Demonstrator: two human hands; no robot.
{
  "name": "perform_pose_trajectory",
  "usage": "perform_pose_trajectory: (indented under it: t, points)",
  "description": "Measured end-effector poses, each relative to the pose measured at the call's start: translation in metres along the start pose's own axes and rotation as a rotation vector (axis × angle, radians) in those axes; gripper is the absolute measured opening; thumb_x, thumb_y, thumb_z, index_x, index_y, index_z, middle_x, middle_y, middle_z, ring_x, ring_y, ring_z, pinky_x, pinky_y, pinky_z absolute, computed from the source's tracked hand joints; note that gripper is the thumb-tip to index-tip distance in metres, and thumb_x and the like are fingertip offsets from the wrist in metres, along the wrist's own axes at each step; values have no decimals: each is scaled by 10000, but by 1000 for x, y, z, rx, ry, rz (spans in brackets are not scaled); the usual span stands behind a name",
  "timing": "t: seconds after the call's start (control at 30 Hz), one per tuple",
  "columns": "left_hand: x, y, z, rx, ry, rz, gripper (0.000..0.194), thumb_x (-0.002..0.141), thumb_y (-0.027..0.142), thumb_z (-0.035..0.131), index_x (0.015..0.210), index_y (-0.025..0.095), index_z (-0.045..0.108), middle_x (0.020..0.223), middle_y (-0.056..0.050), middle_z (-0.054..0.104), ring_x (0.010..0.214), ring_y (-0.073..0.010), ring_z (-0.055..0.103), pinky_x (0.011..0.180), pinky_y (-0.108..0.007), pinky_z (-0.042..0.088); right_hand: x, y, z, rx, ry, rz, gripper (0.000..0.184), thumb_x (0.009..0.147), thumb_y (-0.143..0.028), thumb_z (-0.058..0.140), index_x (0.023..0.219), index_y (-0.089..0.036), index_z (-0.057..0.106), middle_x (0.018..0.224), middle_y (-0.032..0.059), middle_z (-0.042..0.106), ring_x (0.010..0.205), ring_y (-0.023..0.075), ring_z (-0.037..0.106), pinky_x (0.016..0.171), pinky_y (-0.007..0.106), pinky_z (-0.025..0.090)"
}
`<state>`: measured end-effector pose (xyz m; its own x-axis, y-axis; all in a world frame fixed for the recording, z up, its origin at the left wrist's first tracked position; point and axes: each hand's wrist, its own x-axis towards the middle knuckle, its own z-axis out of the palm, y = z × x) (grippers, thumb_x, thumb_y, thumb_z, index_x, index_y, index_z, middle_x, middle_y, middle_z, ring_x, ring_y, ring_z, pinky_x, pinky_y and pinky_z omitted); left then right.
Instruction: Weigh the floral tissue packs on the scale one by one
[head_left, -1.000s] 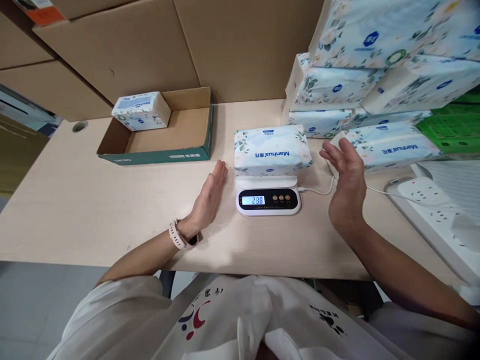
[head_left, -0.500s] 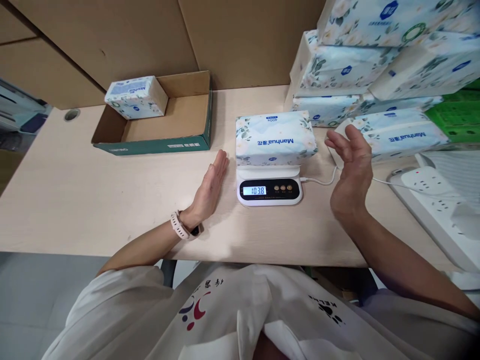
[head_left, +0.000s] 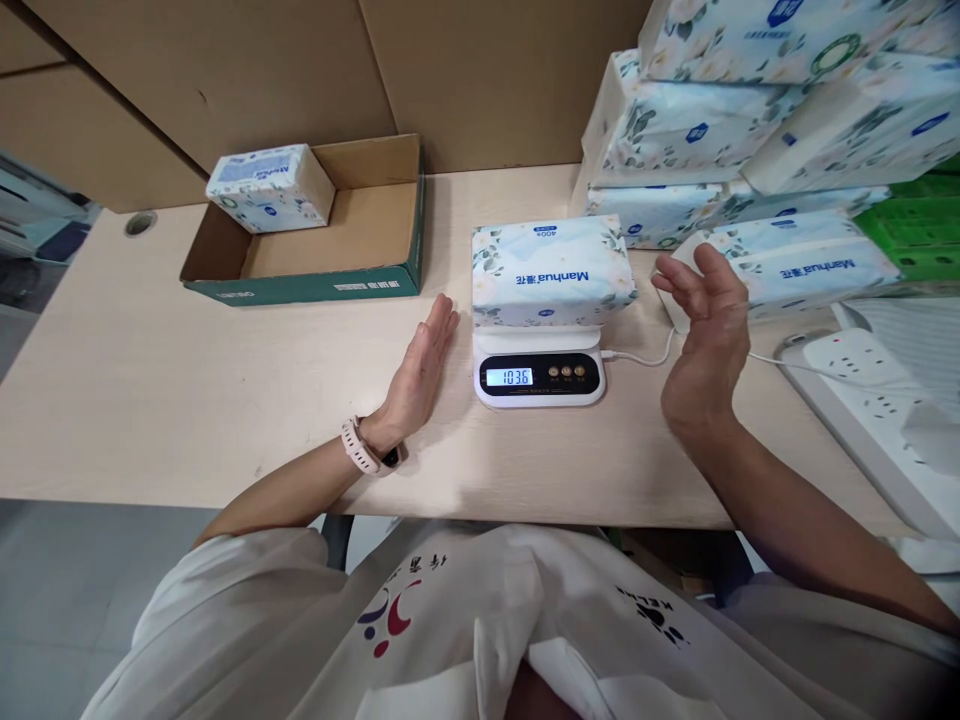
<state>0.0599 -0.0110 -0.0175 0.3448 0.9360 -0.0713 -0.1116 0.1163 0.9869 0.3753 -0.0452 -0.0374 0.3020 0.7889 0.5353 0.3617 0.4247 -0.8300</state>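
Observation:
A floral pack of tissues [head_left: 551, 270] rests on a white digital scale [head_left: 538, 343], apart from both hands. The scale's lit display [head_left: 509, 377] seems to read 103.6. To the left of the scale, my left hand [head_left: 417, 375] is held edge-down with its fingers straight and nothing in it. My right hand [head_left: 703, 345] is raised on the other side, fingers slightly bent and apart, also holding nothing. Behind it lies another tissue pack [head_left: 806, 265], partly covered by the hand.
A green-sided cardboard tray [head_left: 315, 289] holds one tissue pack [head_left: 270, 187] at the back left. More tissue packs [head_left: 694, 130] are stacked at the back right, by a green crate [head_left: 926, 232]. A white cable [head_left: 637, 358] runs from the scale toward a power strip [head_left: 855, 365].
The display has gone from about 103.8 to 103.6. Both hands keep nearly the same pose, and the view has shifted slightly.

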Motion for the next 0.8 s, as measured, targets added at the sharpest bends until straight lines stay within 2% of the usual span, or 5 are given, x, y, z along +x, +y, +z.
perform_pose_trajectory:
  t: [0.2, 0.33, 0.53, 0.7, 0.8]
  points:
    - [0, 0, -1, 15, -11, 6, 870, 1042, 818, 356, 1751, 316, 315, 1894, 26, 153, 1779, -258, 77, 1481, -474, 102, 0, -3, 0, 10, -4, -15, 543, 1133, -525, 340, 1595, -363, 576, 1533, 73, 713, 1414, 279, 696, 1307, 663, 420]
    - [0, 0, -1, 5, -4, -1, 854, 1048, 807, 356, 1753, 328, 313, 1893, 37, 152, 1780, -251, 82, 1482, -471, 95, 0, -4, -1, -34, -23, -15, 589, 1134, -579, 284, 1611, -358, 549, 1554, 84, 695, 1437, 299, 684, 1298, 688, 425]
    - [-1, 0, 0, -3, 1, -3, 898, 1038, 815, 380, 1761, 290, 294, 1895, 5, 143, 1778, -249, 98, 1481, -449, 101, 0, 2, -3, -30, -29, -51, 627, 1127, -634, 253, 1618, -366, 536, 1564, 83, 689, 1426, 296, 689, 1292, 696, 428]
    - [0, 0, -1, 2, -5, -4, 904, 1026, 838, 375, 1759, 315, 292, 1896, 15, 138, 1779, -248, 94, 1480, -451, 98, 0, 5, -4, -10, -33, -37, 612, 1126, -641, 276, 1608, -378, 545, 1561, 64, 691, 1432, 287, 686, 1312, 696, 405]
    - [0, 1, 0, 10, -6, -10, 950, 1022, 844, 374, 1771, 271, 262, 1899, -18, 117, 1778, -261, 94, 1480, -442, 100, 1, 5, -2, -2, -22, -17, 633, 1117, -670, 266, 1595, -375, 558, 1546, 60, 701, 1421, 288, 693, 1314, 706, 398]
